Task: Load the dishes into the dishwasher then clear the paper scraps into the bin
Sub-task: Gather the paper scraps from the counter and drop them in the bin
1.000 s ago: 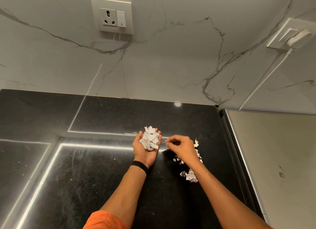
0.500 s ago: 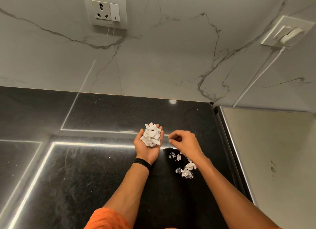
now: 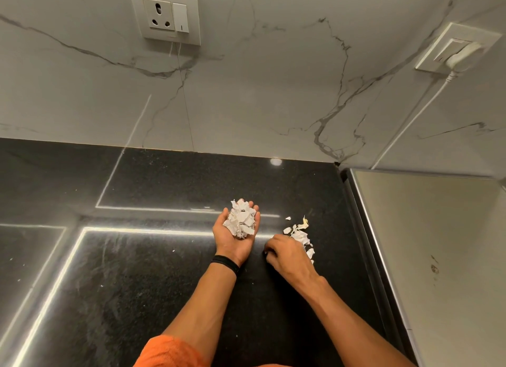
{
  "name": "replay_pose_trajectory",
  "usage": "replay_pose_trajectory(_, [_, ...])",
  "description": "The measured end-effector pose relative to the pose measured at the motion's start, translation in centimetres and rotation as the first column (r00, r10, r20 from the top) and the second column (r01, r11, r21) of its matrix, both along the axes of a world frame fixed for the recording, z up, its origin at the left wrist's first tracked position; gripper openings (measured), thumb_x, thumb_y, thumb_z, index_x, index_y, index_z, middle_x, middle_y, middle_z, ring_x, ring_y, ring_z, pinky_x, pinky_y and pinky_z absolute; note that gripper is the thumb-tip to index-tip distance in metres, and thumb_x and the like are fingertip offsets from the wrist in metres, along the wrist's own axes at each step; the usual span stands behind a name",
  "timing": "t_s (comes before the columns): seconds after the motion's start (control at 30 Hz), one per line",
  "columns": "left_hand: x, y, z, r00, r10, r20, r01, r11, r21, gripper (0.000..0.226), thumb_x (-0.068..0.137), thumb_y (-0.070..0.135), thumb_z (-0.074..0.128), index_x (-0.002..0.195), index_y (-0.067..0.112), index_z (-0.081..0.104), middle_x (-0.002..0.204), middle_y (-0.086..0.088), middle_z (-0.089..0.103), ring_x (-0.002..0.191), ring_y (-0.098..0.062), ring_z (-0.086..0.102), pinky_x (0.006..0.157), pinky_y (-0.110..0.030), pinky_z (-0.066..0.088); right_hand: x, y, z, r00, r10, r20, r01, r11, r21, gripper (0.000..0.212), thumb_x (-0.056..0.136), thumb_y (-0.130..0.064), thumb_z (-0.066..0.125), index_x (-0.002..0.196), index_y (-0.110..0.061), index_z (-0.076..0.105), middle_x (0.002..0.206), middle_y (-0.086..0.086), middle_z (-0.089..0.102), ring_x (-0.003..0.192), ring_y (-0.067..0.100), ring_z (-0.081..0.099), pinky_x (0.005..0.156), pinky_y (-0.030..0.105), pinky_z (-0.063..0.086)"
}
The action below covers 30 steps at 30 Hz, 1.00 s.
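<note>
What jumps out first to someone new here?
The left hand, palm up over the middle of the counter, cups a heap of white paper scraps. Just to its right, the right hand is knuckles-up on the black countertop, beside the loose scraps lying there. A wall socket sits on the marble wall, upper left.

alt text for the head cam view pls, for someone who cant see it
A person's left hand, palm up, cups a heap of torn white paper scraps over a black countertop, while the right hand, fingers curled, is down at the counter beside more loose scraps. Behind is a marble wall with a socket.
</note>
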<state>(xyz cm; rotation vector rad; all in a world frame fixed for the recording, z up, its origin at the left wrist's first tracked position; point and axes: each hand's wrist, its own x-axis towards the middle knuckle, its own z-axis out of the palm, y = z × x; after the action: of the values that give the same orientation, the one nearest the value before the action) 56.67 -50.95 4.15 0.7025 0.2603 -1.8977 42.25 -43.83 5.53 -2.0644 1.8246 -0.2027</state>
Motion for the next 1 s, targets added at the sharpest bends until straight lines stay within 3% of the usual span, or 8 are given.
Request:
replay_pose_trajectory(0.07, [-0.2,0.1,0.1,1.000,-0.014,0.011,0.014,1.000,-0.006,0.050,0.103,0.037,0.042,0.137,0.005,0.060,0.134,-0.020,0.064,0.130,-0.036,0.056,0.116,-0.045,0.039,-0.2,-0.5,0.9,0.954,-0.236,0.186,0.231,0.972,0.045,0.013,0.085,-0.015,0.069,0.093,-0.019,0.079,0.089,-0.006,0.074,0.085,0.010,0.068,0.082,0.028,0.054])
replay_pose_trajectory(0.13, [-0.3,0.1,0.2,0.999,-0.022,0.026,0.022,1.000,-0.012,0.051,0.103,0.037,0.041,0.137,0.005,0.059,0.133,-0.021,0.064,0.130,-0.036,0.056,0.116,-0.045,0.038,-0.3,-1.2,2.3,0.807,-0.405,0.429,0.389,0.912,0.129,0.011,0.084,-0.013,0.075,0.091,-0.021,0.080,0.085,-0.010,0.076,0.080,0.004,0.070,0.081,0.023,0.056])
replay_pose_trajectory(0.23, [-0.7,0.3,0.1,0.998,-0.027,0.048,0.029,0.999,-0.030,0.053,0.103,0.039,0.040,0.139,0.003,0.057,0.135,-0.021,0.063,0.132,-0.036,0.054,0.117,-0.047,0.037,0.3,-2.0,4.6,0.637,-0.389,0.666,0.371,0.912,0.177,0.016,0.083,-0.007,0.078,0.091,-0.021,0.081,0.087,-0.009,0.077,0.086,0.004,0.072,0.085,0.024,0.058])
replay_pose_trajectory(0.33, [-1.2,0.4,0.1,0.997,-0.054,0.048,0.057,0.997,-0.052,0.057,0.102,0.040,0.042,0.141,0.000,0.055,0.131,-0.020,0.063,0.126,-0.033,0.058,0.112,-0.044,0.042,1.4,-2.8,5.8,0.584,-0.326,0.744,0.303,0.937,0.173,0.020,0.083,-0.005,0.078,0.094,-0.021,0.082,0.094,-0.006,0.078,0.095,0.010,0.074,0.092,0.035,0.059])
replay_pose_trajectory(0.47, [-1.7,0.4,0.6,0.997,-0.077,0.021,0.078,0.995,-0.061,0.060,0.101,0.041,0.042,0.141,-0.002,0.054,0.123,-0.020,0.066,0.114,-0.031,0.063,0.108,-0.041,0.046,1.7,-3.3,6.1,0.698,-0.283,0.658,0.266,0.955,0.128,0.020,0.087,-0.011,0.076,0.098,-0.027,0.082,0.093,-0.011,0.078,0.094,0.003,0.072,0.091,0.035,0.059])
replay_pose_trajectory(0.67, [-2.3,0.5,0.6,0.999,-0.043,-0.009,0.042,0.998,-0.036,0.055,0.102,0.040,0.042,0.141,0.003,0.055,0.137,-0.019,0.062,0.129,-0.034,0.057,0.113,-0.046,0.042,-0.5,-2.5,6.6,0.754,-0.313,0.577,0.306,0.945,0.112,0.011,0.085,-0.016,0.081,0.093,-0.024,0.078,0.086,-0.011,0.075,0.085,-0.001,0.070,0.085,0.023,0.057])
replay_pose_trajectory(0.83, [-2.4,0.0,0.3,0.999,-0.039,-0.021,0.039,0.999,-0.001,0.050,0.102,0.037,0.043,0.136,0.006,0.061,0.135,-0.020,0.064,0.131,-0.035,0.055,0.111,-0.044,0.043,-2.4,-0.7,5.2,0.990,-0.123,0.066,0.105,0.968,0.229,0.024,0.088,-0.027,0.078,0.112,-0.025,0.074,0.108,-0.008,0.073,0.099,0.006,0.067,0.092,0.029,0.055])
replay_pose_trajectory(1.0, [-2.8,0.0,0.1,0.998,-0.059,-0.021,0.059,0.998,0.005,0.047,0.102,0.037,0.044,0.129,0.005,0.065,0.132,-0.020,0.065,0.129,-0.035,0.057,0.112,-0.044,0.043,-1.7,1.1,2.5,0.996,0.080,-0.028,-0.072,0.976,0.206,0.032,0.089,-0.028,0.074,0.120,-0.023,0.070,0.115,-0.001,0.064,0.109,0.016,0.060,0.091,0.030,0.048])
